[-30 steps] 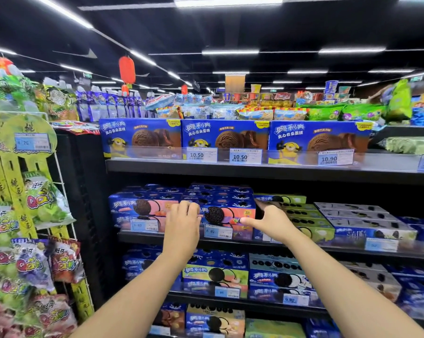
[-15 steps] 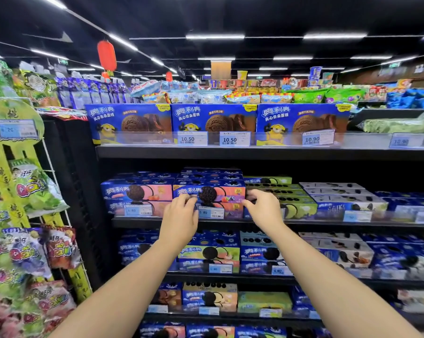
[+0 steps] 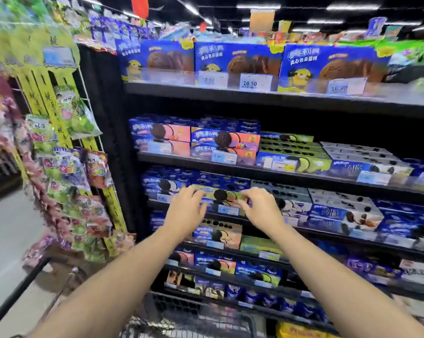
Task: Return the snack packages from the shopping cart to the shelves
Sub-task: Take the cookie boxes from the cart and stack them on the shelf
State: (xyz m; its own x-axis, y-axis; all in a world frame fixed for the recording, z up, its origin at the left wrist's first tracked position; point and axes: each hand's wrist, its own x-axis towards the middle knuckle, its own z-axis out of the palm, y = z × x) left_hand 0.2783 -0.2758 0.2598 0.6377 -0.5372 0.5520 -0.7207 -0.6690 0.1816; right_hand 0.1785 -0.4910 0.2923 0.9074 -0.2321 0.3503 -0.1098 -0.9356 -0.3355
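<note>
Blue-and-orange cookie boxes (image 3: 224, 140) lie stacked on the second shelf (image 3: 230, 164), behind a price tag. My left hand (image 3: 186, 211) and my right hand (image 3: 261, 208) hover side by side lower down, in front of a yellow-green cookie box (image 3: 220, 195) on the third shelf. Both hands have loosely curved fingers and hold nothing. The black wire shopping cart (image 3: 193, 311) shows at the bottom edge below my forearms; motion blur hides what lies in it.
A hanging rack of candy bags (image 3: 67, 167) stands at the left beside the shelf end. The top shelf carries large blue cookie boxes (image 3: 237, 59). Green and white cookie boxes (image 3: 294, 157) fill the shelves to the right. The cart's handle bar (image 3: 15, 296) runs at the lower left.
Both hands have let go of the blue-and-orange box on the second shelf and dropped to the third shelf's level. The view has tilted down, bringing the cart into sight.
</note>
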